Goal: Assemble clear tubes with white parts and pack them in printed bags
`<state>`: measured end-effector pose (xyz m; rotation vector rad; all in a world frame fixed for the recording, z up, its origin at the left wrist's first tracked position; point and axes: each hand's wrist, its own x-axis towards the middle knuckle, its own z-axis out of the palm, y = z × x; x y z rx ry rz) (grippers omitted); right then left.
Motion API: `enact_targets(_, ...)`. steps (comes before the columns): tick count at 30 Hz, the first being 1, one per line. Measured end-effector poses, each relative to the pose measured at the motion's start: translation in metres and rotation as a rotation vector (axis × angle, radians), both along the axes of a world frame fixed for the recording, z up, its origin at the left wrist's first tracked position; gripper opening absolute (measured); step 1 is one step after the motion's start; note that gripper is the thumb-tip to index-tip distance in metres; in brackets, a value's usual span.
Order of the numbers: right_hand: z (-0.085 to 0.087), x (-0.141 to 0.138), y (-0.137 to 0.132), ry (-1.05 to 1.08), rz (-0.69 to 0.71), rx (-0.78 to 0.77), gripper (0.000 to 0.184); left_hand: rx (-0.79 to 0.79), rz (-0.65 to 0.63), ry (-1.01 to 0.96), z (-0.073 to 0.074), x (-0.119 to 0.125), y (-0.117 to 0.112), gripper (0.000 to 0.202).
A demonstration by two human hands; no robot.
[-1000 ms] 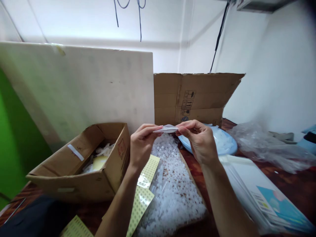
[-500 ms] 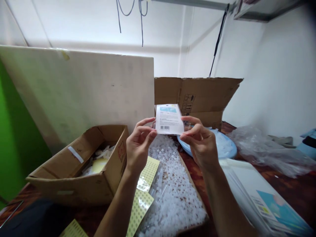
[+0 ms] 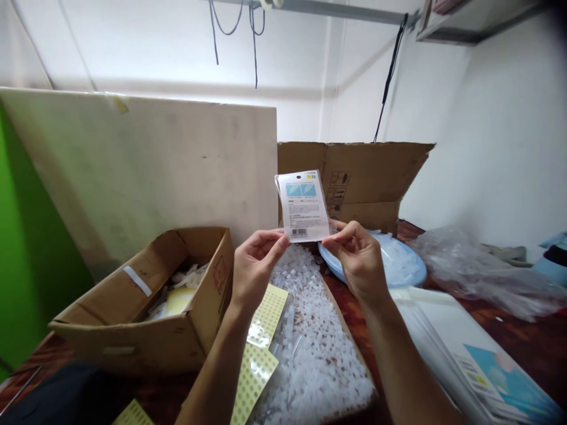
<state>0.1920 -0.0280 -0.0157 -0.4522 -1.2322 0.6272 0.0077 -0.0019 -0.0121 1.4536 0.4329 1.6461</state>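
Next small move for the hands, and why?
I'd probably turn the packet over: the side with the barcode faces us, hiding the other, and the left hand and right hand pinch its lower corners.

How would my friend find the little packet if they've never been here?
Find the brown cardboard standing at the back. In front of it, the left hand and right hand pinch the little packet by its lower sides. Unlike the yellow dotted sheets lower down, it's white with two blue pictures and a barcode.
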Motion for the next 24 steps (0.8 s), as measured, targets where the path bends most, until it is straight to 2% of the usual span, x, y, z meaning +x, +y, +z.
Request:
enact_targets(8, -0.004, 0.001, 0.002, -0.004, 0.014, -0.061, 0.019, 0.006, 0.105, -0.005, 0.0, 0.002, -0.003, 0.009)
enact_targets(14, -0.011, 0.005, 0.008, -0.018, 0.026, -0.114, 0.016, 0.058, 0.135, -0.032, 0.002, 0.002, -0.003, 0.012)
enact_targets(19, -0.013, 0.004, 0.011, 0.057, 0.042, -0.073, 0.02, 0.097, 0.143, -0.018, 0.003, -0.001, -0.002, 0.011)
enact_targets(24, -0.008, -0.004, 0.006, 0.088, 0.006, -0.022, 0.021, 0.114, 0.127, -0.026, 0.0, -0.005, 0.005, 0.006)
